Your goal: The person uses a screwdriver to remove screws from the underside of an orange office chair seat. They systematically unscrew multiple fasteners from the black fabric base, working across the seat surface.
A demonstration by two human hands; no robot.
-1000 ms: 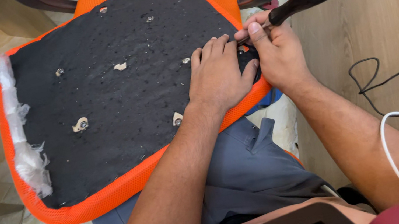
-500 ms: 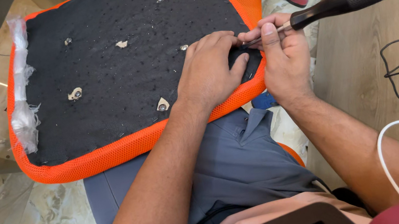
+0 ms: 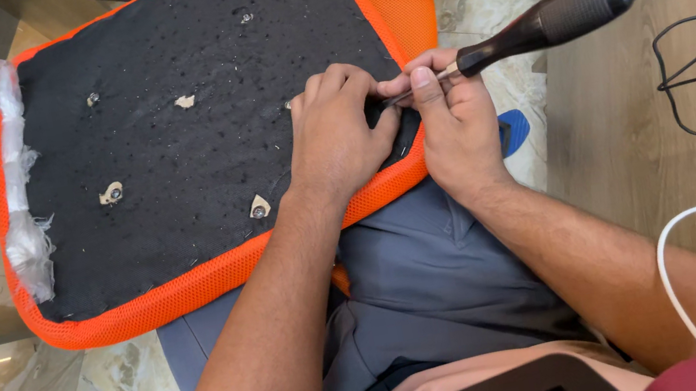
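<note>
Here: seat cushion (image 3: 170,160), upside down, black fabric underside, orange mesh border, resting on person's lap, centre-left. Left hand (image 3: 337,135) flat on black fabric near right edge, fingers curled together, pressing down. Right hand (image 3: 455,124) just right of it, touching; fingers pinch metal shaft of screwdriver (image 3: 542,23), black handle angled up to far right, tip at cushion's edge. Torn white plastic (image 3: 16,178) along left edge. Black cable (image 3: 682,89) and white cable (image 3: 691,249) on wood floor, right.

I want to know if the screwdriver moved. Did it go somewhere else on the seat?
No. The screwdriver tip stays at the same spot near the seat cushion's right edge, between the left hand and right hand. The camera shifted instead.
</note>
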